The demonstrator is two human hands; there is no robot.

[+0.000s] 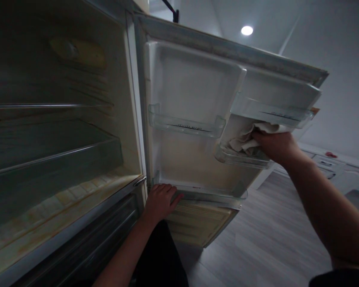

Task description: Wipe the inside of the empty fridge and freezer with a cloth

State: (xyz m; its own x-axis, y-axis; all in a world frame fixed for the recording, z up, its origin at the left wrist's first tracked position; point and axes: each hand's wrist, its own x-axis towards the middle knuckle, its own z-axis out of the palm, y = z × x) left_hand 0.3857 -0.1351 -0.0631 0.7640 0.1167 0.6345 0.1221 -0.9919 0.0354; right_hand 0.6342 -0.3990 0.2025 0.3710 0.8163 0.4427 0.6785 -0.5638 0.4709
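A refrigerator door [194,159] stands swung open in front of me. On its right side my right hand [273,145] is closed on a crumpled white cloth [245,139], pressed into a clear right-hand door shelf [239,158]. My left hand [161,201] is at the bottom door shelf [209,196], near the hinge side. Its fingers curl over the shelf's rim with the thumb apart. Two more clear door shelves show: a middle-left shelf [187,125] and an upper-right shelf [275,111]. The right fingertips are partly hidden in the cloth.
At the left is the open refrigerator compartment [128,139], with glass shelves [48,159] and a stained floor [86,191]. A lower open door [200,223] lies beneath the upper one. White cabinets [344,167] stand at the right, above a grey wood-look floor [272,239].
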